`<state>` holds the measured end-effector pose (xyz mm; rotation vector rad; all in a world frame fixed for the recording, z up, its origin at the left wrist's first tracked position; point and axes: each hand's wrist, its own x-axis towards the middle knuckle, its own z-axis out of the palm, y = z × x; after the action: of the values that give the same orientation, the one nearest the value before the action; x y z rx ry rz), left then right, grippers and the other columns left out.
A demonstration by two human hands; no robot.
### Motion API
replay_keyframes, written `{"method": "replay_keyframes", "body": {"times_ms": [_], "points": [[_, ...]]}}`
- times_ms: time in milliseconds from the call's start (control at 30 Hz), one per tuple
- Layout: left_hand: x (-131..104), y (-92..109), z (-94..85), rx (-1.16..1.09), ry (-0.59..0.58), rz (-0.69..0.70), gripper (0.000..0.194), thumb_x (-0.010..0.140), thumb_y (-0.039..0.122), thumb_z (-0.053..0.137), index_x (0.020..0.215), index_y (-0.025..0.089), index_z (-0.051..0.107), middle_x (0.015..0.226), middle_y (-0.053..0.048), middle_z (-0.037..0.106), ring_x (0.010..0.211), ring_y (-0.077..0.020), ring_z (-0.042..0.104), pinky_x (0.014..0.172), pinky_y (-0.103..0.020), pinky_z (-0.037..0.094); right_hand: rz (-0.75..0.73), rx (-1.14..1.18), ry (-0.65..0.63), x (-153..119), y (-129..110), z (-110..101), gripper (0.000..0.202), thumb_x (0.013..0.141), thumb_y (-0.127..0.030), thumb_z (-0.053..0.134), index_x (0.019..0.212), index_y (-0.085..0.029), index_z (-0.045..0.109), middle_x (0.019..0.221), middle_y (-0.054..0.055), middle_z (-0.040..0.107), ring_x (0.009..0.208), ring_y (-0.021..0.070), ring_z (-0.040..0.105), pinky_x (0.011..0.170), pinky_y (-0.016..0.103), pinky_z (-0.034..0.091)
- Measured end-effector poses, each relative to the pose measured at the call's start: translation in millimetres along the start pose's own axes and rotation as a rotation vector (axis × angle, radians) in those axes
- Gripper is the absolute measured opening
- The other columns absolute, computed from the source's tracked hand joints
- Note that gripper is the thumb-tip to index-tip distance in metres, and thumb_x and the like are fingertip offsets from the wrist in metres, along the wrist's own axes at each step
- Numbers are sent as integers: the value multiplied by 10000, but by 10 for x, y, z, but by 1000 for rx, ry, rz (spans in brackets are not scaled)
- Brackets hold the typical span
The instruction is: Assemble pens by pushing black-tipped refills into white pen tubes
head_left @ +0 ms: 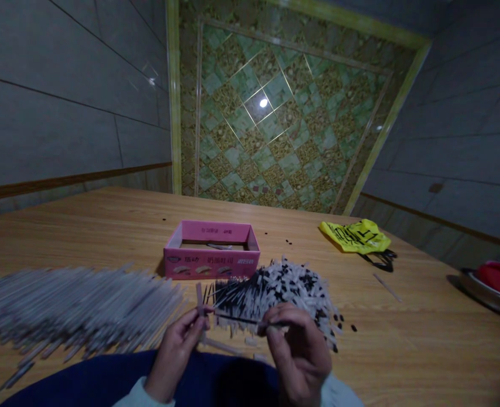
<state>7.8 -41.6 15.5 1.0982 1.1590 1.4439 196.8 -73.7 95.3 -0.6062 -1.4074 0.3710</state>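
Observation:
My left hand [179, 346] is closed in a pinch on a narrow translucent sleeve [199, 299] that stands up from the fingertips. A thin black stick [239, 319] runs level between my hands, its right end pinched in the fingers of my right hand [294, 350]. Whether its left end touches the sleeve, I cannot tell. Just beyond my right hand lies a heap of thin black sticks with whitish and black ends [287, 282]. Left of my left hand, many pale, slender sticks or sleeves [84, 308] lie side by side in a wide pile.
An open pink box [211, 265] with some pale pieces inside stands behind the piles. Farther right are a yellow plastic bag [355, 236], a loose pale strip [387, 287] and a metal basin [493, 294] with something red. Small black bits dot the wooden table [402, 350].

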Motion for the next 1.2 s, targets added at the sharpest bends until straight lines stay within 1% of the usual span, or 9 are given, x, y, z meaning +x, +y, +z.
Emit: {"method": "replay_keyframes", "body": {"times_ms": [67,133,200,300,433,600,800,1000,1200], "points": [[-3,8,1,234,23,170,244,711,380,647,862,207,731,887,-70,697,899,-241,608,805,-305,462,87,41,39,96,-30,-40,100,826,-162,535,896,-222,574,760,39,579,675,170,575,569,305,477],[-2,-3,-12,414,19,304,217,750,342,605,884,235,738,942,-76,698,962,-260,591,873,-335,430,126,79,86,188,-54,-66,74,830,-174,542,891,-210,562,760,26,565,643,146,556,543,275,467],[2,-32,-30,555,-1,405,227,780,306,566,933,268,730,941,-69,698,958,-256,588,882,-347,424,132,93,121,252,-66,-81,52,829,-191,550,879,-204,557,758,18,560,619,135,548,521,257,459],[1,-74,-47,688,-44,490,276,819,272,511,1021,307,695,951,-62,689,953,-245,581,850,-345,435,155,66,90,286,-70,-105,33,828,-204,557,861,-202,556,748,9,557,611,132,548,528,256,459],[-15,-64,-38,749,-104,533,303,840,248,481,1068,311,671,914,-63,672,914,-234,577,811,-342,445,217,4,-3,269,-62,-144,27,834,-211,557,856,-196,559,755,14,561,638,137,551,568,269,463],[-25,-27,-26,767,-107,550,310,845,239,475,1087,294,662,908,-71,664,888,-229,578,782,-339,460,247,-31,-19,261,-54,-166,39,827,-230,568,849,-197,565,732,10,556,632,139,536,567,272,452],[-14,-83,-47,793,-105,648,285,844,229,494,1076,276,654,894,-52,656,880,-204,579,769,-329,475,246,-15,-25,291,-84,-188,38,833,-220,563,856,-190,557,727,6,554,626,133,539,564,267,445],[-6,-99,-59,844,-125,689,280,852,206,490,1088,269,628,909,-39,645,891,-186,569,775,-318,472,256,-54,-60,260,-59,-205,42,837,-235,559,844,-193,556,727,5,555,625,132,536,564,264,441],[-16,-91,-46,879,-159,721,287,844,159,487,1063,281,628,923,-35,630,899,-187,555,770,-322,468,297,-151,-191,251,83,-160,93,827,-274,568,816,-184,588,671,2,575,623,137,550,588,256,441]]}}
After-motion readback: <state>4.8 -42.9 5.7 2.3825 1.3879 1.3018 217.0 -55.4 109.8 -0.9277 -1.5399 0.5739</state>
